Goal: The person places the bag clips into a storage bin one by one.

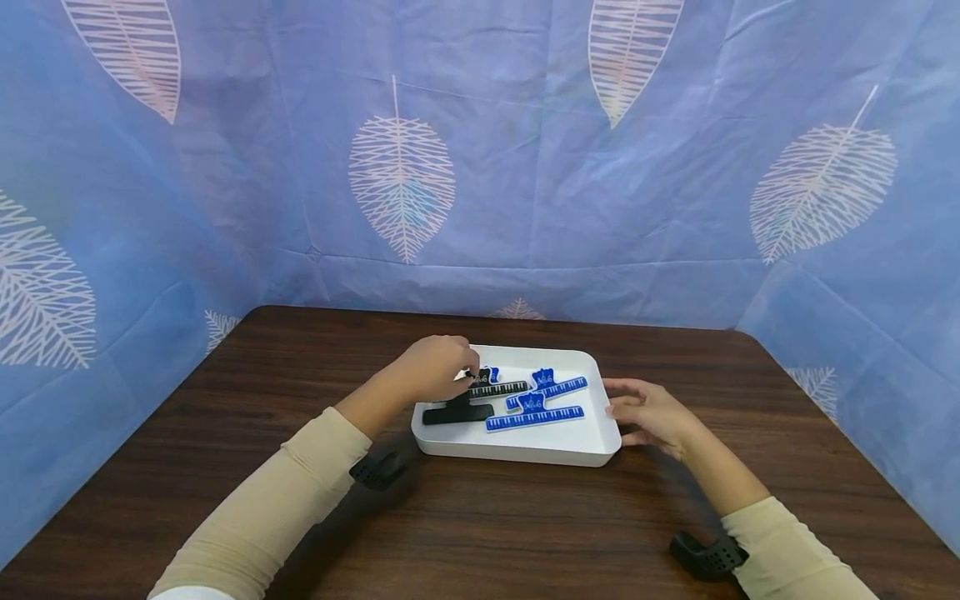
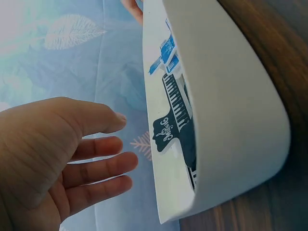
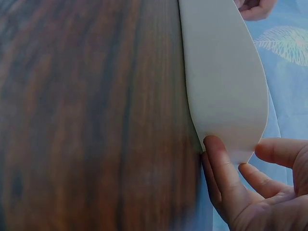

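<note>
In the head view a white rectangular tray (image 1: 510, 452) holds several clips printed with piano keys. Two blue clips (image 1: 535, 418) lie at its right, and a bit of blue shows behind a black clip (image 1: 506, 388). A second black clip (image 1: 457, 414) rests at the near left with its plain side up. My left hand (image 1: 433, 368) hovers over the tray's left end, partly covering the black clips. Its fingers (image 2: 108, 168) are relaxed and apart from the "Music" clip (image 2: 166, 132) in the left wrist view. My right hand (image 3: 260, 202) holds the tray's right end, fingertips bent round its corner.
The tray stands on a dark wood-grain table (image 1: 510, 533). A blue curtain (image 1: 510, 192) with white leaf prints hangs behind and at both sides. Black bands (image 1: 708, 557) are strapped at both wrists, over beige sleeves (image 1: 300, 492).
</note>
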A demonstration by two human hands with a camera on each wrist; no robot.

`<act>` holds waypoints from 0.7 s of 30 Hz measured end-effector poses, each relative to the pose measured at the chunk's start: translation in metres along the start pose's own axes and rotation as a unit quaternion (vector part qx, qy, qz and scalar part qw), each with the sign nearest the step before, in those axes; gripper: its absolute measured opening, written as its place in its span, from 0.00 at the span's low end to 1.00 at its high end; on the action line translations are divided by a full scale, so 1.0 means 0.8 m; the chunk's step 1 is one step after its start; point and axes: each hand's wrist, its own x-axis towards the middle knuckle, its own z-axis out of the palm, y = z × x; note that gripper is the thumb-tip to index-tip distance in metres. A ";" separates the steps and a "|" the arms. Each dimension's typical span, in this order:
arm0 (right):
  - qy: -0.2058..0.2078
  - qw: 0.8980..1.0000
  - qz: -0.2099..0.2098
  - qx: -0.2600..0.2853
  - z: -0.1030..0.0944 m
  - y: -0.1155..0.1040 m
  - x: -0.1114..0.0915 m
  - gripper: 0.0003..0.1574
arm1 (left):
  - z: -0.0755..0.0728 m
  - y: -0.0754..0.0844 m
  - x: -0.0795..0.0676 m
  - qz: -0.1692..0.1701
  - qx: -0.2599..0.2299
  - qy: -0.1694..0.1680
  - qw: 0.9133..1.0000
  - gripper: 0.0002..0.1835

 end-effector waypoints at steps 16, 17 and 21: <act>0.049 0.988 -0.045 -0.142 0.003 -0.014 -0.020 0.33 | -0.015 -0.004 -0.050 -0.003 0.010 0.061 0.998 0.04; 0.058 0.983 -0.057 -0.162 0.004 -0.015 -0.023 0.32 | -0.015 -0.004 -0.053 0.000 0.009 0.070 0.998 0.03; 0.104 0.956 -0.111 -0.251 0.007 -0.018 -0.036 0.24 | -0.017 -0.005 -0.069 0.022 0.004 0.122 0.992 0.01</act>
